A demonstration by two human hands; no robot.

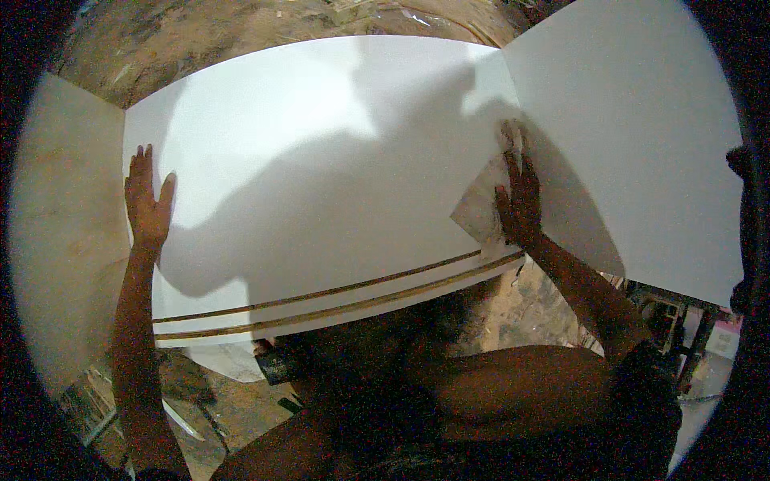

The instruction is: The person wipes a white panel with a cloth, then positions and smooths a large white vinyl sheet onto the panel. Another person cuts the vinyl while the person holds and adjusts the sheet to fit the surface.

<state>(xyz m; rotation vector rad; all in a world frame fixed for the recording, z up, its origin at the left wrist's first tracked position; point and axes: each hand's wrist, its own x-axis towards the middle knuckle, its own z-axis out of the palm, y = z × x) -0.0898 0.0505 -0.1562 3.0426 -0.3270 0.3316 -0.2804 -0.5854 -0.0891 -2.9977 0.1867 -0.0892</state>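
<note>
A white board (pixel 321 200) lies in front of me, with two brown grooves or strips running along its near edge. My left hand (pixel 146 200) rests flat at the board's left end, fingers stretched out and thumb apart, holding nothing. At the right end my right hand (pixel 521 188) lies with fingers extended over a thin brownish square sheet (pixel 475 210). The sheet's material is not clear, and part of it is hidden under the hand. The fingertips on that side look slightly blurred, close to the corner with the right panel.
A pale panel (pixel 68 208) rises along the left end, and a large white panel (pixel 634 144) along the right. Brown, littered ground (pixel 200 48) shows beyond the board. A dark frame (pixel 682 321) stands at the lower right. My shadow falls across the board.
</note>
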